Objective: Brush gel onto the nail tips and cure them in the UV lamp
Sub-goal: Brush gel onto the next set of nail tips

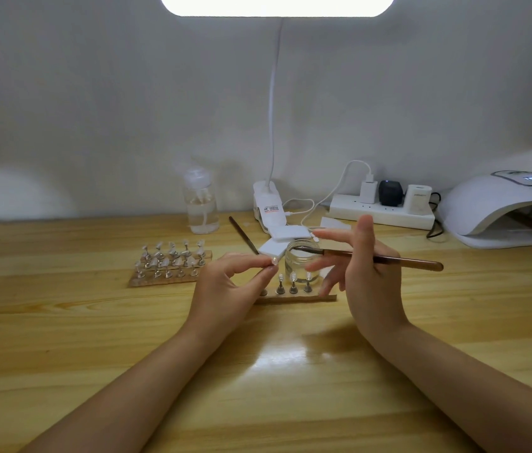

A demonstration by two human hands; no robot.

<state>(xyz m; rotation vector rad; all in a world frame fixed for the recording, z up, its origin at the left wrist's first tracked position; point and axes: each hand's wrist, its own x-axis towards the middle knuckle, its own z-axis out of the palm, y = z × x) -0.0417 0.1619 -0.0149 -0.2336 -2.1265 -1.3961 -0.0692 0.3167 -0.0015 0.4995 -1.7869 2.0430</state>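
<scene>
My left hand [228, 282] pinches a small nail tip [273, 260] on its stand, lifted just above the near strip holder [294, 297]. On that strip stand three more nail tips [293, 276] on metal stands. My right hand [366, 273] grips a brown gel brush [398, 260], its bristle end pointing left over a small clear glass jar [302, 266]. The white UV lamp [500, 210] sits at the far right, its display lit, with something brown lying inside its opening.
A second holder [169, 263] with several nail tips stands left of my hands. Behind are a clear pump bottle [200, 204], a clip desk lamp base [269, 207], white pads [290, 233], another brush [241, 235] and a power strip [382, 210] with plugs.
</scene>
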